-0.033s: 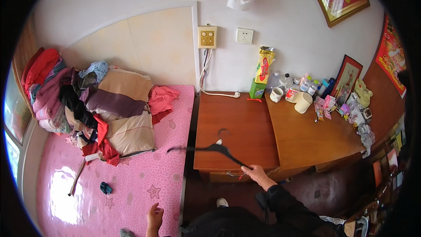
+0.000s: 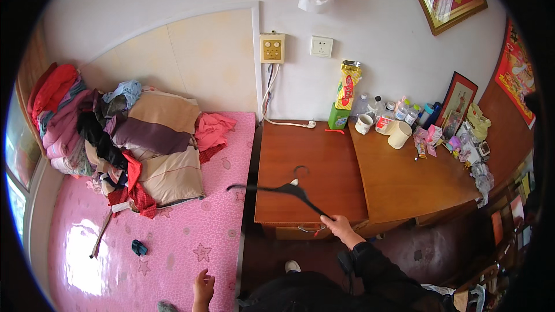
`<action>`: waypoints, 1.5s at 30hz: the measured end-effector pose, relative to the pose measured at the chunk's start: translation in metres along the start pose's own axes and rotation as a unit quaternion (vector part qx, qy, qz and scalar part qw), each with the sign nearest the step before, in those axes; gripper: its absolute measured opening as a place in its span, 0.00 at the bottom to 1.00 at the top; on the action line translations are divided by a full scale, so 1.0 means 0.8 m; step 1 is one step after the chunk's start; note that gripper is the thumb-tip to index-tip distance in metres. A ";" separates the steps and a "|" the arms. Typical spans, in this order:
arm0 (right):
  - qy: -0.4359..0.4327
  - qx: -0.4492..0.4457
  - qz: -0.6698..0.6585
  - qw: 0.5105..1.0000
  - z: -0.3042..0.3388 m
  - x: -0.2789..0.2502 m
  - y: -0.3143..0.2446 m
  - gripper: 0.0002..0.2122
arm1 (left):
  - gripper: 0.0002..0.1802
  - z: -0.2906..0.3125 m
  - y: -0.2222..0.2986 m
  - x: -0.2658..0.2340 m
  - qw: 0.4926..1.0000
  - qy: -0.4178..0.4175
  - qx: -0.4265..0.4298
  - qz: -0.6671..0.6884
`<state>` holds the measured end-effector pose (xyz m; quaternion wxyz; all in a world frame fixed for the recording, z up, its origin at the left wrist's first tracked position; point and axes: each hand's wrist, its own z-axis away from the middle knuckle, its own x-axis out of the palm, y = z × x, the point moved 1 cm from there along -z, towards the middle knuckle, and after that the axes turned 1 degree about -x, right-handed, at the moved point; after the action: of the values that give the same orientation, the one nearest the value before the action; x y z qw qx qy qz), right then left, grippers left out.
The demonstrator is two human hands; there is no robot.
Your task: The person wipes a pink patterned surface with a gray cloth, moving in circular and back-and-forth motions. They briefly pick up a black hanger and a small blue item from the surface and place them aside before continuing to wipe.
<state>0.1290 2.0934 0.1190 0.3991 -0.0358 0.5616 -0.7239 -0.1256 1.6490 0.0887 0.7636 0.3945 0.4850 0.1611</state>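
A black clothes hanger is in my right hand, whose fingers are wrapped round one end of its arm. It is held over the front of the reddish-brown cabinet, with its hook pointing away from me. The hanger's other end reaches left over the edge of the pink bed cover. No garment hangs on it. My left hand is low over the bed's right side, holding nothing, its fingers loosely bent and apart.
A heap of clothes and pillows lies at the bed's far left. A small dark object rests on the cover. Cups, bottles and a framed picture stand along the desk's back. A white cable crosses the cabinet's rear edge.
The hanger has shifted slightly away from me and to the right, its left end rising a little. My left hand is almost unmoved.
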 end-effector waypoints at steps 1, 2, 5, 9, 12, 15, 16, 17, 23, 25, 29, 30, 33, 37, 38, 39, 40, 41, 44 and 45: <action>0.027 0.045 -0.023 0.998 -0.008 -0.007 0.005 0.25 | 0.23 0.002 -0.012 0.002 1.000 0.008 0.014 -0.019; 0.047 0.068 -0.074 0.994 -0.014 -0.013 0.009 0.22 | 0.23 0.006 -0.025 0.002 0.999 0.012 0.018 -0.043; 0.081 0.107 -0.119 0.984 -0.027 -0.031 0.021 0.20 | 0.23 0.022 -0.063 0.005 0.994 0.028 0.002 -0.107; 0.122 0.127 -0.126 0.976 -0.048 -0.043 0.033 0.17 | 0.29 0.051 -0.097 0.007 0.980 0.096 0.006 -0.173; 0.136 0.119 -0.111 0.977 -0.069 -0.046 0.046 0.17 | 0.33 0.069 -0.125 0.007 0.969 0.102 -0.059 -0.218; 0.146 0.091 -0.068 0.983 -0.088 -0.047 0.063 0.17 | 0.39 0.081 -0.164 0.017 0.959 0.114 -0.103 -0.237; 0.148 0.089 -0.051 0.984 -0.099 -0.044 0.064 0.18 | 0.46 0.085 -0.178 0.022 0.953 0.100 -0.179 -0.224; 0.161 0.107 -0.001 0.981 -0.107 -0.042 0.064 0.18 | 0.41 0.084 -0.189 0.029 0.968 0.071 -0.180 -0.158; 0.149 0.045 0.161 0.975 -0.131 -0.044 0.049 0.08 | 0.52 0.100 -0.169 0.063 0.932 0.022 -0.222 -0.287; 0.127 0.056 0.192 0.972 -0.141 -0.045 0.039 0.06 | 0.54 0.097 -0.138 0.064 0.929 0.024 -0.267 -0.255; 0.117 0.055 0.211 0.969 -0.152 -0.047 0.026 0.03 | 0.50 0.096 -0.091 0.058 0.914 0.029 -0.276 -0.297; 0.122 0.054 0.225 0.965 -0.156 -0.049 0.023 0.03 | 0.48 0.096 -0.084 0.058 0.907 0.034 -0.274 -0.317; 0.108 0.051 0.276 0.954 -0.172 -0.050 0.022 0.05 | 0.45 0.100 -0.079 0.059 0.908 0.036 -0.284 -0.306; 0.091 0.038 0.317 0.943 -0.211 -0.056 0.018 0.13 | 0.46 0.105 -0.081 0.061 0.913 0.049 -0.287 -0.285; 0.074 0.047 0.341 0.936 -0.218 -0.058 0.018 0.15 | 0.45 0.105 -0.080 0.060 0.914 0.049 -0.287 -0.282; 0.058 0.056 0.364 0.928 -0.230 -0.059 0.014 0.16 | 0.44 0.105 -0.079 0.060 0.914 0.044 -0.294 -0.276; 0.045 0.088 0.361 0.927 -0.239 -0.054 0.015 0.19 | 0.43 0.106 -0.077 0.059 0.914 0.052 -0.292 -0.277; 0.121 -0.008 0.373 0.920 -0.240 -0.047 0.022 0.15 | 0.42 0.105 -0.074 0.058 0.911 0.045 -0.296 -0.283; 0.055 0.011 0.402 0.914 -0.255 -0.043 0.039 0.26 | 0.39 0.107 -0.064 0.058 0.912 0.058 -0.327 -0.241; 0.052 -0.037 0.420 0.905 -0.256 -0.043 0.047 0.27 | 0.38 0.107 -0.060 0.058 0.913 0.063 -0.327 -0.237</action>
<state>0.0702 2.2736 0.0256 0.6350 0.2266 0.5709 -0.4685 -0.0358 1.6091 0.0424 0.8338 -0.0145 0.5314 0.1489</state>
